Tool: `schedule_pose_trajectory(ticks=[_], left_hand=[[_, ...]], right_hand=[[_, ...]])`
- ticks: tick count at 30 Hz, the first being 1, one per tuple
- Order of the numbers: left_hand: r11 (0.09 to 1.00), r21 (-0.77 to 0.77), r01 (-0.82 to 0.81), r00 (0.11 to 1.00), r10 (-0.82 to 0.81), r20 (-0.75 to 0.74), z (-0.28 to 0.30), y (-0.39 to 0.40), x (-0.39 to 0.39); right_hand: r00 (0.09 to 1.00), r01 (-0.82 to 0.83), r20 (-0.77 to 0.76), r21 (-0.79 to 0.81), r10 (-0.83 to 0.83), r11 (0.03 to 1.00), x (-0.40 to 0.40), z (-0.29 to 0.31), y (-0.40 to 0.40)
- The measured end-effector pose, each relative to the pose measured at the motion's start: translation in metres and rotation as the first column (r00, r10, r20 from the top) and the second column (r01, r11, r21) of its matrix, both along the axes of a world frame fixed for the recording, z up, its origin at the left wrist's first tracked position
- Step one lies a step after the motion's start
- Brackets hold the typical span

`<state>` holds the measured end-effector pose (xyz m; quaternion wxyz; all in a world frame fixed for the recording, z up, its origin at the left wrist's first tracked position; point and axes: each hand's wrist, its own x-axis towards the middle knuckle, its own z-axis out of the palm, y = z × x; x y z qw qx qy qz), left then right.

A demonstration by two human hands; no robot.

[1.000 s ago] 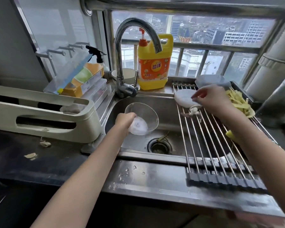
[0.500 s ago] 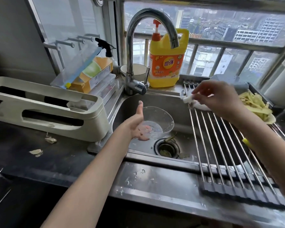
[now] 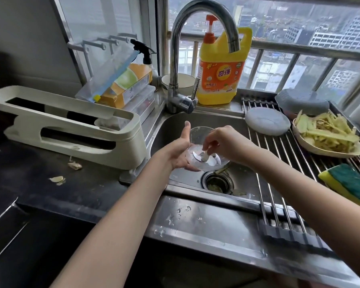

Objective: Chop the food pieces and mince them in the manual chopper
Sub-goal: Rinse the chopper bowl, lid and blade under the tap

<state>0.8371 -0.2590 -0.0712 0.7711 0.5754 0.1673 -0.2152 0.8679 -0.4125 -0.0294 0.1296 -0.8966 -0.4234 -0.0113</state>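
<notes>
- Steel sink ledge (image 3: 206, 223) nearest the camera, wet with scattered droplets; dark counter (image 3: 50, 196) to its left, carrying two pale food scraps (image 3: 57, 179).
- Yellow-and-green sponge (image 3: 349, 183) at the right edge, resting on the roll-up drying rack (image 3: 279, 163) that spans the right part of the sink.
- Sink basin (image 3: 245, 179) with open drain (image 3: 217, 182), vegetable scraps lodged in and beside it.
- Left hand (image 3: 178, 151) cupped under and against the clear chopper bowl (image 3: 197, 134), thumb raised straight along its near-left wall, fingers curled beneath; bowl held tilted over the basin, above and just left of the drain.
- Right hand (image 3: 227, 142) reaching into the bowl from the right, fingertips pinched round the white stem of the blade unit (image 3: 204, 157); metal blades visible low inside the bowl. Seating of the blade on the bowl's post: cannot tell.
- Cream plastic rack (image 3: 71, 129) on the counter left of the sink.
- White round lid (image 3: 267, 123) lying flat on the drying rack, just left of a shallow dish (image 3: 328, 151) heaped with pale yellow peelings (image 3: 326, 132).
- Grey bowl (image 3: 301, 101) upside down behind the dish.
- Curved tap (image 3: 175, 59) at the back of the sink, spout over the basin; no water seen running.
- Yellow detergent bottle (image 3: 220, 75) with orange pump behind the tap, on the sill.
- Spray bottle (image 3: 144, 53) and stacked boxes (image 3: 125, 88) at back left.
</notes>
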Motion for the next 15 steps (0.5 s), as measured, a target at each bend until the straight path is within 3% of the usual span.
schedule_pose_trajectory(ticks=[2, 6, 9, 11, 15], left_hand=[[0.996, -0.091, -0.007, 0.999, 0.003, -0.051, -0.002, 0.001, 0.002], [0.996, -0.075, -0.047, 0.996, 0.041, -0.082, -0.001, 0.001, 0.004], [0.993, -0.116, -0.032, 0.998, 0.025, -0.065, -0.005, 0.002, 0.004], [0.998, -0.064, -0.021, 0.999, 0.019, -0.040, -0.001, 0.003, 0.001], [0.999, -0.027, 0.041, 0.998, -0.043, -0.039, -0.001, 0.002, -0.001]], right_hand=[[1.000, 0.023, 0.004, 0.038, -0.023, 0.999, 0.000, 0.005, -0.003], [0.998, 0.047, 0.031, 0.077, -0.049, 0.996, 0.006, 0.012, -0.002], [1.000, 0.019, 0.022, 0.000, -0.019, 1.000, 0.003, 0.005, 0.005], [1.000, 0.016, 0.005, -0.056, -0.015, 0.998, 0.002, 0.001, 0.010], [0.991, 0.136, 0.040, -0.220, -0.131, 0.966, 0.003, 0.005, 0.019]])
